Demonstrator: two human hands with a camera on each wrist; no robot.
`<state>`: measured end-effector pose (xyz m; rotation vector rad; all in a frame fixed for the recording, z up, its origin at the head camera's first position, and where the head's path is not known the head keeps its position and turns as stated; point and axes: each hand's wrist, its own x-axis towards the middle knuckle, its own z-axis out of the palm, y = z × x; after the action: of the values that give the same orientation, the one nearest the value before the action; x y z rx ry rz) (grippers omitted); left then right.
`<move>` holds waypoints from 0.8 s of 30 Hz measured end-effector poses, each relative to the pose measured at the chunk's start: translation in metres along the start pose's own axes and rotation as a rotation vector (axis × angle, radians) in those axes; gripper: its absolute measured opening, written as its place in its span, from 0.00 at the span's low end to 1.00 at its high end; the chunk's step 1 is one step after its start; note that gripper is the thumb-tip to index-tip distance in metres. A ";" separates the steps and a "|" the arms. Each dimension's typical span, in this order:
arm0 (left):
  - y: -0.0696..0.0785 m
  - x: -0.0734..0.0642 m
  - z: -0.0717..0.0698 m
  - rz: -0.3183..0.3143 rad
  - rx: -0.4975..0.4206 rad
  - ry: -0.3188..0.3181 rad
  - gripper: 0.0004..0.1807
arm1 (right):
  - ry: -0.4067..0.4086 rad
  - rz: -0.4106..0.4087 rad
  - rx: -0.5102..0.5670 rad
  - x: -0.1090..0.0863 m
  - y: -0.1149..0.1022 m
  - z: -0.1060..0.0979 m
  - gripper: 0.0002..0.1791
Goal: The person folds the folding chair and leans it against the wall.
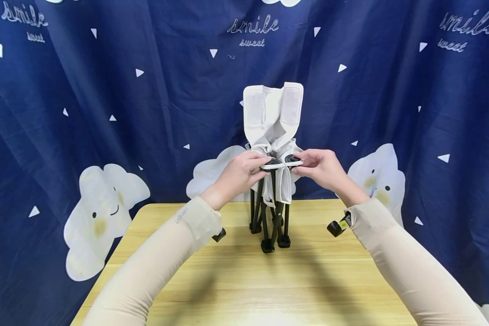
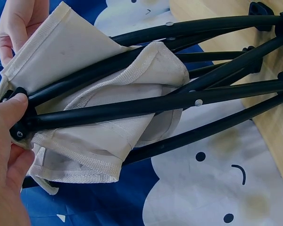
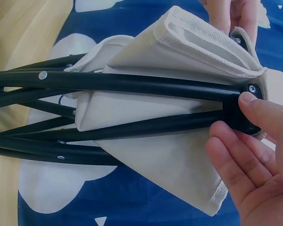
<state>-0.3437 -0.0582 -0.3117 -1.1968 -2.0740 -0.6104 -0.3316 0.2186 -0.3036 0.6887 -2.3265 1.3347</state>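
Note:
A small folding chair (image 1: 254,106) with white fabric and black legs stands mostly folded on the wooden table, its back panel upright. My left hand (image 1: 239,171) pinches the black corner joint at the left of its seat edge. Seen from the left wrist, the thumb lies on that corner joint (image 2: 20,126), where two black tubes meet. At the right end of the same edge, my right hand (image 1: 321,170) grips the other corner joint (image 3: 243,113) between thumb and fingers. Seat fabric (image 3: 137,108) hangs in loose folds between the crossed leg tubes (image 2: 132,106).
The wooden table (image 1: 179,271) has its far edge just behind the chair's feet (image 1: 267,246). A dark blue curtain (image 1: 179,90) with white clouds and triangles hangs behind it. A small black device (image 1: 336,227) sits at the right wrist.

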 end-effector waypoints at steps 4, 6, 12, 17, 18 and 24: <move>0.000 0.000 -0.001 -0.003 0.001 -0.009 0.19 | -0.002 -0.004 -0.005 0.000 -0.002 0.002 0.19; 0.000 0.000 -0.001 -0.005 -0.001 -0.010 0.19 | -0.001 -0.006 -0.012 0.000 -0.003 0.003 0.19; 0.001 0.002 -0.002 0.000 -0.004 -0.014 0.19 | -0.002 0.004 -0.008 0.002 -0.002 0.005 0.18; -0.001 0.002 -0.002 0.002 -0.008 -0.018 0.19 | 0.000 0.005 -0.001 0.003 -0.002 0.007 0.19; -0.001 0.002 -0.002 0.003 -0.009 -0.018 0.19 | 0.002 0.005 -0.003 0.003 -0.002 0.008 0.19; -0.002 0.002 0.000 0.003 -0.006 -0.010 0.19 | 0.020 0.015 -0.001 0.001 -0.003 0.010 0.19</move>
<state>-0.3461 -0.0582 -0.3100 -1.2087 -2.0791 -0.6110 -0.3313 0.2085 -0.3052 0.6565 -2.3210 1.3410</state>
